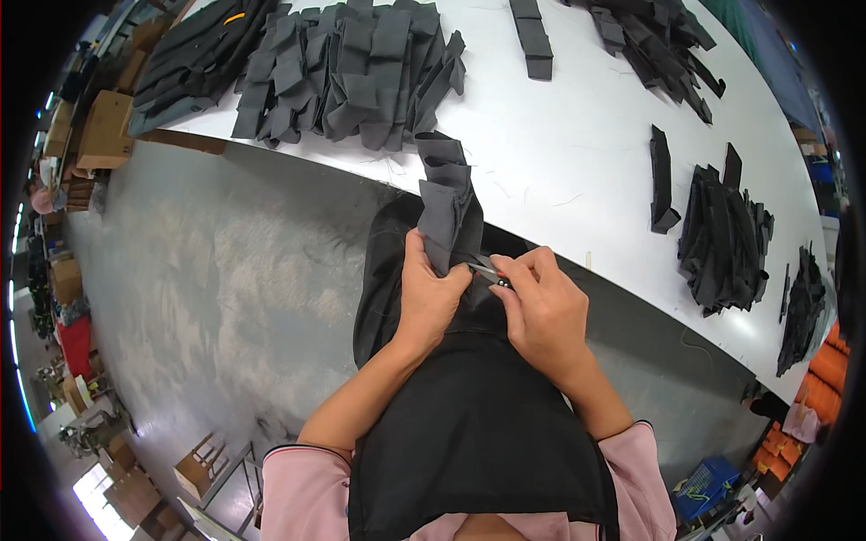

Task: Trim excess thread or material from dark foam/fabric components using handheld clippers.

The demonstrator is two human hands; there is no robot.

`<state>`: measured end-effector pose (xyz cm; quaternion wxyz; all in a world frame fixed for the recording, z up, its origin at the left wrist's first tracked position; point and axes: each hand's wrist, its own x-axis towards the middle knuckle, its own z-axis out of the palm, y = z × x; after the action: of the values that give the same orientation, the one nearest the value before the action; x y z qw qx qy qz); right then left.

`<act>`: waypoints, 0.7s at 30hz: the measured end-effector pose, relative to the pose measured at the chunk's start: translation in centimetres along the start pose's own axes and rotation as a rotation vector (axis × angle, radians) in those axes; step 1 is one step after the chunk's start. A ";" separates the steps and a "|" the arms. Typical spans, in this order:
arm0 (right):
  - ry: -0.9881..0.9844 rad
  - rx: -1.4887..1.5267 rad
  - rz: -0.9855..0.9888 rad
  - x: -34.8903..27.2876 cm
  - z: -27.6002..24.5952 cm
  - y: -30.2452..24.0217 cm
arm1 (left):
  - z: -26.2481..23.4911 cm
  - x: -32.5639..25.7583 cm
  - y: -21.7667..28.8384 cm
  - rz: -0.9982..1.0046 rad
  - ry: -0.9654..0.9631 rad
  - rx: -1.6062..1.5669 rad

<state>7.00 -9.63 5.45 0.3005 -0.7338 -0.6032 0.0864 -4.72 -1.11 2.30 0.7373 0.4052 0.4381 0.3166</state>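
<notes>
grey fabric strips (448, 203) stand bunched in my left hand (429, 298), clenched near their lower end to steady them at the worktop (577, 153) edge; my right hand (541, 311) pinches small snips (487, 270) — blades at the cloth.

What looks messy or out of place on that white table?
Loose threads lie scattered on the white table near the big pile of dark folded pieces. One dark strip lies alone, apart from the heaps. Nothing looks damaged or spilled.
</notes>
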 end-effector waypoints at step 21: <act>0.140 0.460 0.214 0.9 -1.0 -0.3 | -1.5 0.6 0.2 -0.099 -0.077 -0.112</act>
<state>7.46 -9.11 6.66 0.4898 -0.7097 -0.4645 0.2016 -5.82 -0.07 1.80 0.7899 0.3530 0.4106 0.2880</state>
